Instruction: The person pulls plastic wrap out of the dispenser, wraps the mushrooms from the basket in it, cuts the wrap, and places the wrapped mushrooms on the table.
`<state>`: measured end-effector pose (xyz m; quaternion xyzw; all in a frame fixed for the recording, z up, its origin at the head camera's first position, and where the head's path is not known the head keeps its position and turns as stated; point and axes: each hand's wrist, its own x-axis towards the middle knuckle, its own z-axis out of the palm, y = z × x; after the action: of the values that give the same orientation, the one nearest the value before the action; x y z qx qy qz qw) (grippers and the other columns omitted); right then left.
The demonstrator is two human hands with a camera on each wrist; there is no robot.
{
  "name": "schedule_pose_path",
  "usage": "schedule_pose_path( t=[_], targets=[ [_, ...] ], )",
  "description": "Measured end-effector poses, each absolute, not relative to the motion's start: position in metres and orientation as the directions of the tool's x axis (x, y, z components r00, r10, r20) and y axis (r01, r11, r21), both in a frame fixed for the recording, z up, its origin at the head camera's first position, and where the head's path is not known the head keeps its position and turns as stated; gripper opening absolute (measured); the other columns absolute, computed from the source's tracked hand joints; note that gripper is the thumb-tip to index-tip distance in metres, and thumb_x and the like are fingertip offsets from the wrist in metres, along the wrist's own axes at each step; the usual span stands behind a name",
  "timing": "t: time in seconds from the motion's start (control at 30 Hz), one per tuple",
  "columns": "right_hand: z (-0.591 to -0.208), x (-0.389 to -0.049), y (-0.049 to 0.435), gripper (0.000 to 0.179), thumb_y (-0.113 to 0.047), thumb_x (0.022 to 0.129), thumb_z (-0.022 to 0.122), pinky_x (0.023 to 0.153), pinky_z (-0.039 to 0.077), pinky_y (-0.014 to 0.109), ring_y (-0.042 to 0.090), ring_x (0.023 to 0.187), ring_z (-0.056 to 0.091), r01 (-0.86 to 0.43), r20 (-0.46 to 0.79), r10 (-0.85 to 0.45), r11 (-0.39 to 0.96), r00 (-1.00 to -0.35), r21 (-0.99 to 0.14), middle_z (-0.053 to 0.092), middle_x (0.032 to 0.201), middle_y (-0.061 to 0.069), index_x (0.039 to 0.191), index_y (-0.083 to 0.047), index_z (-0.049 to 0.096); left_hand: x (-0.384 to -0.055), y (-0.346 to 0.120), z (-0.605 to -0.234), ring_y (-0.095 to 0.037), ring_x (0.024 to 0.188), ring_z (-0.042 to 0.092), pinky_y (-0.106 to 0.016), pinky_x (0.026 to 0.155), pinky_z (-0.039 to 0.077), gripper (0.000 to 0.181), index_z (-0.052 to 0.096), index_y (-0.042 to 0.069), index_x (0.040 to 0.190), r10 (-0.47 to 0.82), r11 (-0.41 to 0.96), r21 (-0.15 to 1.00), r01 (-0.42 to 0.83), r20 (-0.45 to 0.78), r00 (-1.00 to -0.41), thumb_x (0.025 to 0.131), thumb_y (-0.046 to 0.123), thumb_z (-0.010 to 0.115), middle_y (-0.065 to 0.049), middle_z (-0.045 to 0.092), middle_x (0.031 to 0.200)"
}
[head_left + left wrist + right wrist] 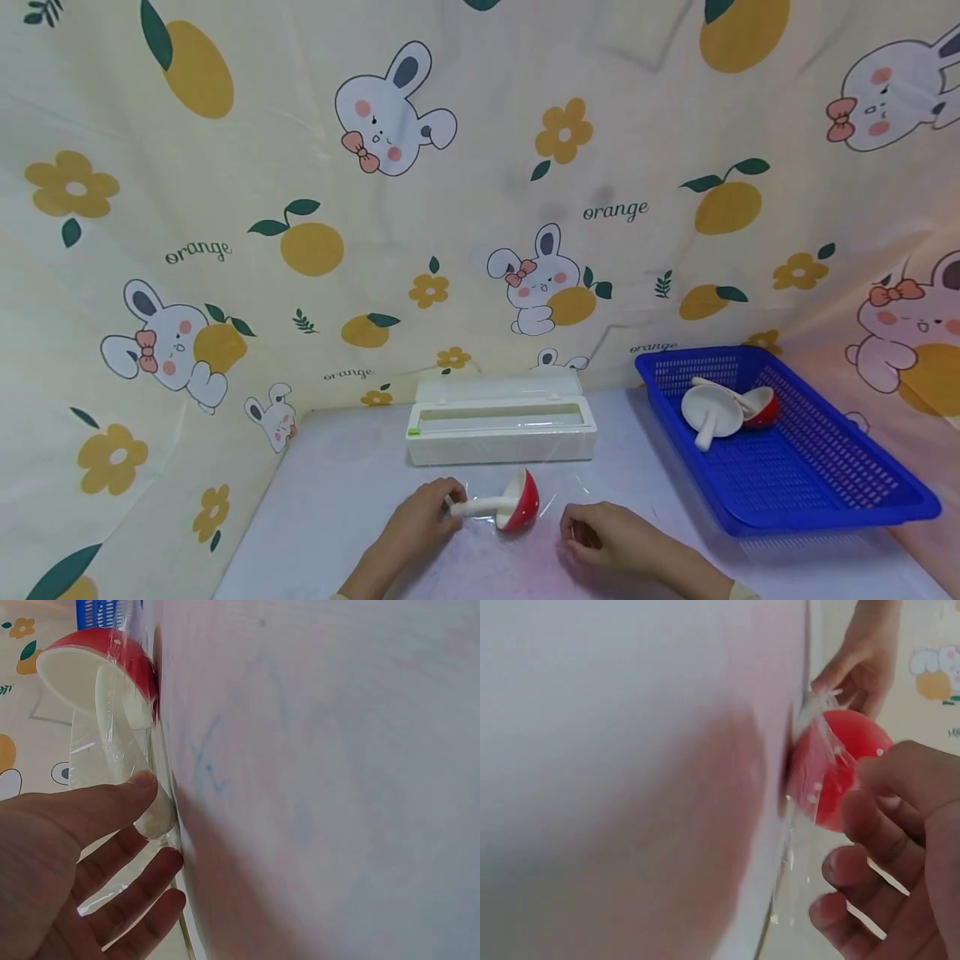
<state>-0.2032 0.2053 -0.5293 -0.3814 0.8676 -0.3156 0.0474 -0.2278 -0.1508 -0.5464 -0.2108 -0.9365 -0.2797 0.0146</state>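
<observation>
A mushroom-shaped ladle [520, 502] with a white handle and a red, white-dotted bowl lies on its side on the table, clear plastic film [120, 697] around it. My left hand [425, 518] pinches the film-covered end of the handle between thumb and fingers, the other fingers spread in the left wrist view. To the right of the bowl, my right hand [611, 540] has bent fingers. Its thumb and index finger pinch the film beside the red bowl [840, 769] in the right wrist view. The far side of the left grip is hidden.
Behind the ladle stands a white cling film dispenser box [501, 450], lid up. A blue plastic basket [825, 527] at the right holds white and red mushroom-shaped ladles [712, 412]. A printed cloth [465, 200] hangs behind the white table [315, 492].
</observation>
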Motion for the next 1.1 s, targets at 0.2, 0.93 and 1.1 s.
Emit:
schedule_pose_path(
  t=[0.2, 0.93, 1.1],
  targets=[
    [-0.526, -0.21, 0.199, 0.018, -0.01, 0.099, 0.076, 0.053, 0.045, 0.017, -0.008, 0.063, 0.047, -0.684, 0.361, -0.6, 0.488, -0.714, -0.543, 0.053, 0.073, -0.024, 0.099, -0.024, 0.064, -0.23, -0.152, -0.547, -0.01, 0.091, 0.061, -0.033, 0.078, 0.053, 0.027, 0.068, 0.023, 0.108, 0.395, 0.746, 0.515, 0.422, 0.168, -0.903, 0.09, 0.013, 0.085, 0.008, 0.07, 0.104],
    [-0.529, -0.254, 0.139, 0.01, -0.005, 0.095, 0.08, 0.077, 0.061, 0.025, 0.007, 0.083, 0.068, -0.389, 0.332, -0.204, 0.421, -0.921, -0.819, 0.071, 0.089, -0.004, 0.097, -0.01, 0.072, -0.232, -0.152, -0.549, -0.007, 0.09, 0.061, -0.033, 0.077, 0.053, 0.026, 0.067, 0.024, 0.109, 0.375, 0.765, 0.522, 0.377, 0.115, -0.92, 0.091, 0.018, 0.085, 0.01, 0.07, 0.103],
    [-0.534, -0.256, 0.134, 0.014, -0.002, 0.094, 0.081, 0.079, 0.061, 0.024, 0.01, 0.087, 0.069, -0.333, 0.302, -0.141, 0.373, -0.943, -0.866, 0.072, 0.093, -0.001, 0.099, -0.01, 0.071, -0.233, -0.152, -0.549, -0.004, 0.086, 0.056, -0.03, 0.073, 0.05, 0.035, 0.065, 0.025, 0.109, 0.385, 0.772, 0.497, 0.397, 0.132, -0.913, 0.086, 0.022, 0.091, 0.012, 0.067, 0.101]
  ],
)
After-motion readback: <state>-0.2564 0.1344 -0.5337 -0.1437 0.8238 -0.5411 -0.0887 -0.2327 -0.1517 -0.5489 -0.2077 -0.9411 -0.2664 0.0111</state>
